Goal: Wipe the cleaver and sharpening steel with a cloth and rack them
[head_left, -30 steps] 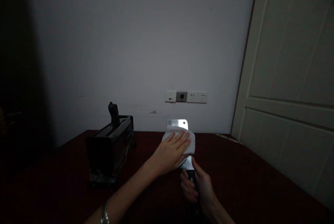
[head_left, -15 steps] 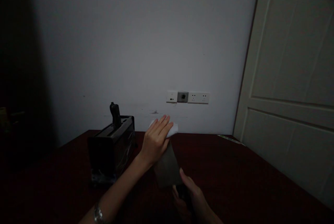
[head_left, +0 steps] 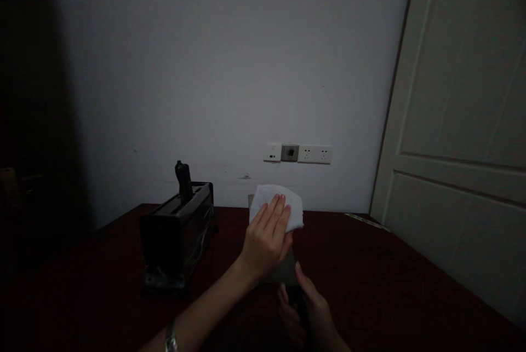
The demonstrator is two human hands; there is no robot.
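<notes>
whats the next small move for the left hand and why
Probably slide the left hand and white cloth down the blade toward the dark handle: the cloth covers much of the far part, the near part shows uncovered, and the right hand grips the handle.

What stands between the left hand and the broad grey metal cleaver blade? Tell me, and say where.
A white fabric cloth lies under the left hand, between it and the upper part of the broad grey metal cleaver blade. No other obstacle is visible there.
</notes>
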